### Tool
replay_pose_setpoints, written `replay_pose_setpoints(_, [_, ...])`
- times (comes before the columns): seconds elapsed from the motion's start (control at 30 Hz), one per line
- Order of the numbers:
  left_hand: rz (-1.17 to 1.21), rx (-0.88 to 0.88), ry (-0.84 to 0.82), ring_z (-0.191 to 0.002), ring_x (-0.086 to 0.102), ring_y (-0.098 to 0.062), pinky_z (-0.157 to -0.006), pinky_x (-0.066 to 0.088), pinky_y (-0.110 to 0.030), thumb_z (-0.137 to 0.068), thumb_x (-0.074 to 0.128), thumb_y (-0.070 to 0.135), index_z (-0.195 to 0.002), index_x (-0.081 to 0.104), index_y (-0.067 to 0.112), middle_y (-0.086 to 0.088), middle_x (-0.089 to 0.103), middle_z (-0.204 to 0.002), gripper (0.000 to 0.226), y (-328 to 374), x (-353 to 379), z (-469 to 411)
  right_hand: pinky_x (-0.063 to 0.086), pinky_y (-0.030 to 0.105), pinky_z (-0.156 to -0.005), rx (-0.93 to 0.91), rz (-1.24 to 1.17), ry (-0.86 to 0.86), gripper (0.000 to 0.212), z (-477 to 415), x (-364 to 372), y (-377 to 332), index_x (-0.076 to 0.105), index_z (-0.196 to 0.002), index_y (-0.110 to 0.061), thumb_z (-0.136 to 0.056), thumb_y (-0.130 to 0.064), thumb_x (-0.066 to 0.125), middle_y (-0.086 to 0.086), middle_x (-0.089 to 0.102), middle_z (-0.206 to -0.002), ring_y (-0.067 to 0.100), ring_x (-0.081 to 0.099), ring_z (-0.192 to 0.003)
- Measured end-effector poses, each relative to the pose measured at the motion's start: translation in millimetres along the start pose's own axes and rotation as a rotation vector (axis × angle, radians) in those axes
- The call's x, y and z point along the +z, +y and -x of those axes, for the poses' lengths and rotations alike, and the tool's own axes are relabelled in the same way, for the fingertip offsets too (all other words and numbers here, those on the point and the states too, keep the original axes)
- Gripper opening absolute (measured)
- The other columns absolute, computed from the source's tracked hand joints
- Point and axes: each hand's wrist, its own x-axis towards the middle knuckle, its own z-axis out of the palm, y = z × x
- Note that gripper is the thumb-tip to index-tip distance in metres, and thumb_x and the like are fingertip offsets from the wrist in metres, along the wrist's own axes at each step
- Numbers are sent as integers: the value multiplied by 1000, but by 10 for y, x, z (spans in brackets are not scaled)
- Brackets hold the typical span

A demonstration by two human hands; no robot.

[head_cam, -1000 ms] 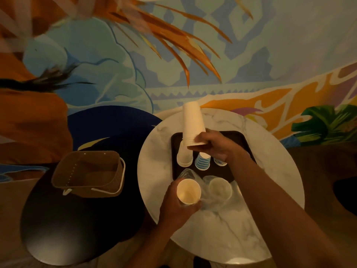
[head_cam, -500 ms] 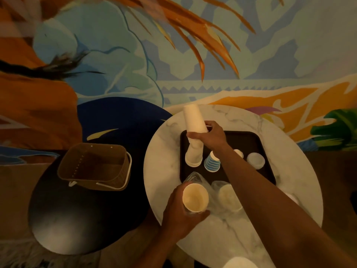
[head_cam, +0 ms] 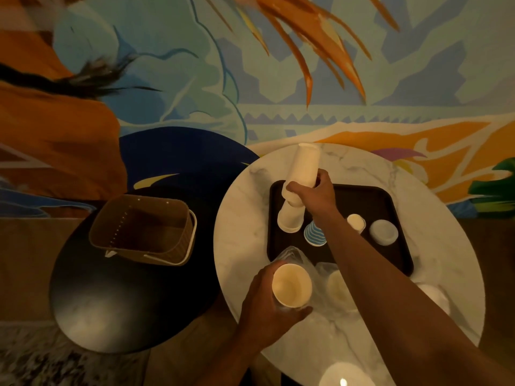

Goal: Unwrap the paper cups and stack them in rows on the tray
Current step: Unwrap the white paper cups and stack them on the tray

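Note:
My right hand (head_cam: 315,192) grips a tall upside-down stack of cream paper cups (head_cam: 303,168) and holds it onto a shorter cream stack (head_cam: 289,221) standing at the left end of the dark tray (head_cam: 390,201). My left hand (head_cam: 267,305) holds an upright stack of cream cups (head_cam: 291,284), mouth up, still in clear plastic wrap (head_cam: 288,253), at the near edge of the white marble table (head_cam: 242,218). On the tray also stand a blue striped cup (head_cam: 313,234), a small cream cup (head_cam: 356,222) and a pale cup (head_cam: 384,232). Another wrapped cup stack (head_cam: 335,285) lies under my right forearm.
A brown basket (head_cam: 142,228) with a white handle sits on a black round table (head_cam: 117,296) to the left. A painted wall rises right behind both tables. A pale round object (head_cam: 347,376) shows at the bottom edge.
My right hand has lowered the tall cream stack further onto the shorter stack on the tray. My left hand keeps its hold on the wrapped cups. The view has shifted left and closer.

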Motion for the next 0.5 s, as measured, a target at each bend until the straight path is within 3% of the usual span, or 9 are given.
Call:
replay_pose_setpoints(0.17, [14, 0, 1, -131, 48, 0, -110, 46, -28, -54, 85, 75, -143, 39, 41, 28, 49, -139, 105, 28, -7, -8, 53, 45, -96, 3, -5, 49, 90, 0, -29, 40, 40, -139, -28, -67, -31, 94, -1, 56, -133, 20, 56, -115])
replay_pose_setpoints(0.37, [-3, -19, 3, -131, 50, -2, -110, 47, -29, -55, 82, 78, -143, 40, 40, 27, 51, -138, 104, 5, 12, -39, 53, 50, -101, -44, 257, 6, 91, 3, -9, 109, 44, -137, -21, -63, -33, 96, 5, 58, -137, 29, 58, -124])
replay_pose_setpoints(0.5, [-44, -26, -20, -130, 47, 5, -112, 45, -28, -56, 69, 91, -141, 36, 47, 34, 44, -138, 101, -37, 64, -50, 51, 50, -101, -52, 399, -39, 90, 60, 67, 195, 47, -136, -17, -62, -31, 97, 7, 59, -139, 31, 57, -127])
